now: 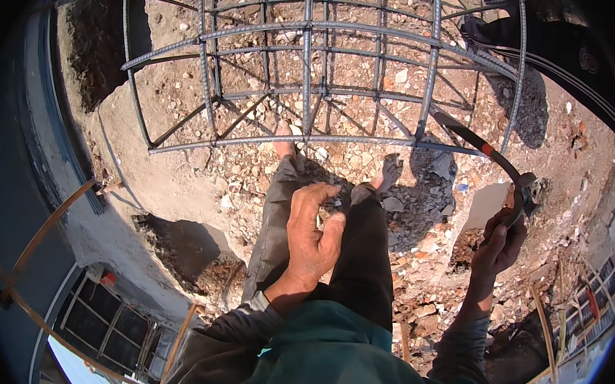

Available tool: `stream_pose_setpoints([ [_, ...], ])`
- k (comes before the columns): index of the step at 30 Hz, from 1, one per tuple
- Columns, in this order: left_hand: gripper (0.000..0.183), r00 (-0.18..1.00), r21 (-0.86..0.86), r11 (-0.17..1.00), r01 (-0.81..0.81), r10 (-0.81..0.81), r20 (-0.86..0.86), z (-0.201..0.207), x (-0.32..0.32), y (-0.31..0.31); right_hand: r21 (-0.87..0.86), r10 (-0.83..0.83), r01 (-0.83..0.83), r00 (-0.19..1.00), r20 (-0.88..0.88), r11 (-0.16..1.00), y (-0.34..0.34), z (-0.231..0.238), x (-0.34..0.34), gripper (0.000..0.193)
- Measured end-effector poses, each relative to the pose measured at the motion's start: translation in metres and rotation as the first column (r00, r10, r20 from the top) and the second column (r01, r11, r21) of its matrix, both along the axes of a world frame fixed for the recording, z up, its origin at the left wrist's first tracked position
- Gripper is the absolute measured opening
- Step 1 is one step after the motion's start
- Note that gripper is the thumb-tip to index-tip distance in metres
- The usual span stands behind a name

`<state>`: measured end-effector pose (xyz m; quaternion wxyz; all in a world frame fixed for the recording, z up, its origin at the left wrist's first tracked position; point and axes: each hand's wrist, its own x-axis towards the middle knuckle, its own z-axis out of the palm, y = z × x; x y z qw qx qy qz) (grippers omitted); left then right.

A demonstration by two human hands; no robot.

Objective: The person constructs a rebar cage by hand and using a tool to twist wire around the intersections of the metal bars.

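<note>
Presently, I log: right hand [500, 248] clenched round black-and-red tool [491, 151], its long axis slanting forward-left toward rebar cage [306, 70]; left hand [310, 238] half-curled, empty.

Rebar cage [305, 67] is blocking twelve o'clock
Its bars [432, 65] are leaving gaps; a dark tool [501, 160] is crowding its near edge at two o'clock.

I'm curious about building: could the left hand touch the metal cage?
Probably yes: the left hand looks empty, and nothing seems to block the way to the metal cage, though distance is hard to judge.
</note>
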<state>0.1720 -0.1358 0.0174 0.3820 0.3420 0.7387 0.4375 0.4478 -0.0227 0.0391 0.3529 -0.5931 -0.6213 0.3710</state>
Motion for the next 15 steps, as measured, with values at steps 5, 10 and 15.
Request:
stream_pose_setpoints([
  [5,0.019,0.937,-0.101,0.994,0.034,0.003,0.349,0.011,-0.001,0.007,-0.56,0.42,-0.395,0.903,-0.091,0.728,-0.035,0.05,-0.101,0.011],
  [10,0.028,0.506,-0.492,0.871,-0.012,0.429,0.748,-0.039,-0.035,-0.035,-0.883,0.3,-0.243,0.946,-0.124,0.402,-0.047,0.003,-0.171,0.018],
  [15,0.027,0.46,-0.478,0.877,0.049,0.405,0.79,-0.068,-0.07,-0.027,-0.868,0.407,-0.25,0.911,-0.06,0.429,-0.032,-0.028,-0.192,0.024],
])
